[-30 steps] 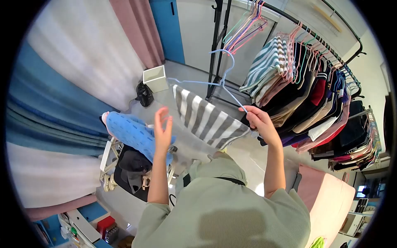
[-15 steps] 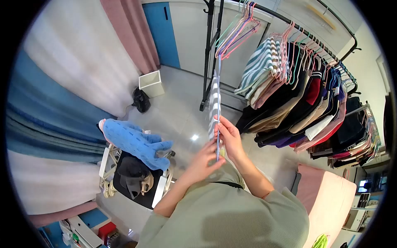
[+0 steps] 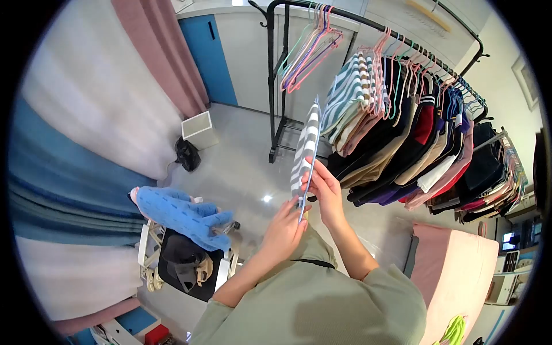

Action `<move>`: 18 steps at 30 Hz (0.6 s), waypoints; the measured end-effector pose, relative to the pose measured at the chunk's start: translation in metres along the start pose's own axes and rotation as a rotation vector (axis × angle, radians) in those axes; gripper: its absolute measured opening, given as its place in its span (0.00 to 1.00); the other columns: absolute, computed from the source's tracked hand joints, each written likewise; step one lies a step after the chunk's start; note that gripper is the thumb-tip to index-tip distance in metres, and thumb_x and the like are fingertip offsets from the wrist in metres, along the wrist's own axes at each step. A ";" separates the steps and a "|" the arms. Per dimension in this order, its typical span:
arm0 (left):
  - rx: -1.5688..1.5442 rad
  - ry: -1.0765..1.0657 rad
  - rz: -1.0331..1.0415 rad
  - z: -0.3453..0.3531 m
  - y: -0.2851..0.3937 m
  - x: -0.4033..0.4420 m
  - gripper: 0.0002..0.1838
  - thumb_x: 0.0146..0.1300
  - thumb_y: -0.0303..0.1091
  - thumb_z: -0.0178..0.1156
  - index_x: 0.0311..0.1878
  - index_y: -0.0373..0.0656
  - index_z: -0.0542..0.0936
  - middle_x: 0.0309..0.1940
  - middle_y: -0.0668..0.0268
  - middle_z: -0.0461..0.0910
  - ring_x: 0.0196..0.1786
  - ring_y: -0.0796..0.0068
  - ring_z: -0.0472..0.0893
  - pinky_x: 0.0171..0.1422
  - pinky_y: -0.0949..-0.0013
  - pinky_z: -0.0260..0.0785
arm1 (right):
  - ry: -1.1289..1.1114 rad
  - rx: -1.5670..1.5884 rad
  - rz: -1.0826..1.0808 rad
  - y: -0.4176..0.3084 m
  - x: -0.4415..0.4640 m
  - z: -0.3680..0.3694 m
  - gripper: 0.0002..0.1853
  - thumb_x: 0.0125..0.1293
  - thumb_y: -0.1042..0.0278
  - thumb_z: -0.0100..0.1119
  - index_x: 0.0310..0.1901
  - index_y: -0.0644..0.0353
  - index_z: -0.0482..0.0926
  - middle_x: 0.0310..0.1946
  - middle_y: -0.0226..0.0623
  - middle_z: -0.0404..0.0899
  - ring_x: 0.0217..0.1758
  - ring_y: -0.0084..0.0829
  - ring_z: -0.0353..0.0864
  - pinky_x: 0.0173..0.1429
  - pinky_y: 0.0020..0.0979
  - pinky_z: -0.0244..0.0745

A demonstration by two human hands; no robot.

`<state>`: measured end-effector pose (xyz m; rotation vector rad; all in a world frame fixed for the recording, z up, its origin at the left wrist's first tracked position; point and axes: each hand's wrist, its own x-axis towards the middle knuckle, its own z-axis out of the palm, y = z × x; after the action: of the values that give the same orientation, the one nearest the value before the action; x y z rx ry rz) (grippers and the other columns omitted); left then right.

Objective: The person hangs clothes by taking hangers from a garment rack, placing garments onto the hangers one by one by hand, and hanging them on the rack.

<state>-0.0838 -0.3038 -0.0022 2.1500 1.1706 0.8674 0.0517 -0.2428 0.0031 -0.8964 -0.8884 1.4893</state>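
A grey-and-white striped garment (image 3: 305, 146) hangs on a thin blue hanger (image 3: 315, 144), seen nearly edge-on in front of my body. My right hand (image 3: 328, 194) is closed around the hanger's middle, with fingertips touching the striped cloth. At the near lower end, the fingers and thumb of my left hand (image 3: 280, 231) close on the tip of the hanger. My palms hide part of the garment's lower end.
Ahead stands a black clothes rack (image 3: 356, 18) with bare hangers (image 3: 305, 57) and many garments (image 3: 402, 132). A blue garment (image 3: 181, 214) and a black cap (image 3: 183, 256) lie on a chair at left. A white bin (image 3: 199, 131) and pink-covered furniture (image 3: 451, 264) stand farther off.
The hanger has turned slightly, so more of the garment's striped face shows. Its top end now leans right. Both hands keep their hold, and the head view has shifted a little.
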 end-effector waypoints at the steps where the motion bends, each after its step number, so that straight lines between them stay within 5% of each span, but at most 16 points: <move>1: 0.021 0.027 0.019 0.000 0.002 0.007 0.13 0.62 0.29 0.48 0.48 0.35 0.74 0.50 0.53 0.73 0.61 0.52 0.66 0.65 0.53 0.57 | -0.015 0.025 -0.007 -0.003 0.003 0.000 0.21 0.68 0.68 0.43 0.62 0.61 0.63 0.33 0.28 0.73 0.32 0.18 0.73 0.39 0.20 0.70; 8: 0.000 0.187 0.038 0.010 -0.006 0.061 0.12 0.57 0.25 0.50 0.43 0.30 0.73 0.44 0.43 0.73 0.50 0.44 0.72 0.55 0.53 0.64 | -0.064 -0.013 -0.005 -0.019 0.026 -0.002 0.28 0.63 0.76 0.42 0.66 0.62 0.54 0.44 0.36 0.73 0.35 0.20 0.74 0.40 0.19 0.69; 18: 0.139 0.180 0.112 0.017 -0.024 0.153 0.15 0.55 0.27 0.55 0.44 0.28 0.72 0.42 0.46 0.74 0.49 0.48 0.73 0.52 0.55 0.67 | -0.066 0.038 -0.095 -0.042 0.099 -0.027 0.29 0.61 0.78 0.44 0.66 0.63 0.52 0.53 0.41 0.66 0.45 0.26 0.73 0.48 0.25 0.68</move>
<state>-0.0198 -0.1626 0.0124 2.3069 1.2394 1.0764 0.0856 -0.1388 0.0239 -0.7708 -0.9357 1.4556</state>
